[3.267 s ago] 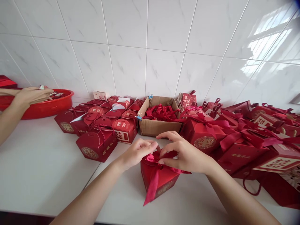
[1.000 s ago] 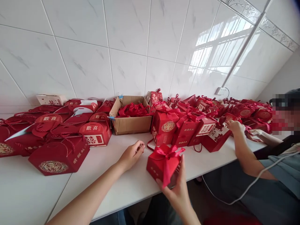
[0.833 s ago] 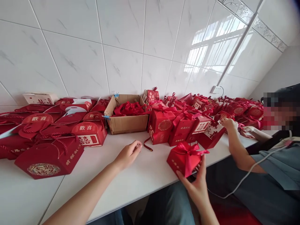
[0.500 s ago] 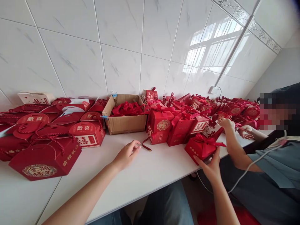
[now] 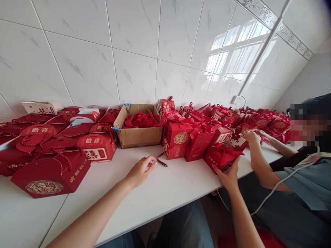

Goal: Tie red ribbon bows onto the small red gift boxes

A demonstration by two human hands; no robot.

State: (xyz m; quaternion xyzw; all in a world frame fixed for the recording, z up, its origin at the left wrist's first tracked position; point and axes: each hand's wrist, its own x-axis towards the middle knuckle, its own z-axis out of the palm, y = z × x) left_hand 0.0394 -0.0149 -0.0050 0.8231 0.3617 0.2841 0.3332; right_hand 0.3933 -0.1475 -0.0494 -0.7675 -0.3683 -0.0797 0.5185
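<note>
My right hand (image 5: 229,177) grips a red gift box (image 5: 219,156) with a red ribbon bow by its near right side, at the table's right front. Its base appears to be at the table or just above it; I cannot tell which. My left hand (image 5: 142,170) rests over the white table (image 5: 165,186), its fingers loosely curled with a gap to the thumb and nothing seen in them. Just right of its fingertips lies a short dark red cord (image 5: 162,162). Bow-tied red boxes (image 5: 178,139) stand behind, close to the held box.
A cardboard carton (image 5: 141,137) of red ribbons stands near the tiled wall. Red boxes with rope handles (image 5: 51,175) crowd the left. More bow-tied boxes (image 5: 261,120) line the right back. A co-worker's hand (image 5: 252,137) is among boxes close to my right hand.
My right hand has moved the gift box slightly left and back, closer to the standing boxes. My left hand stays about where it was. The co-worker's hands have come closer together.
</note>
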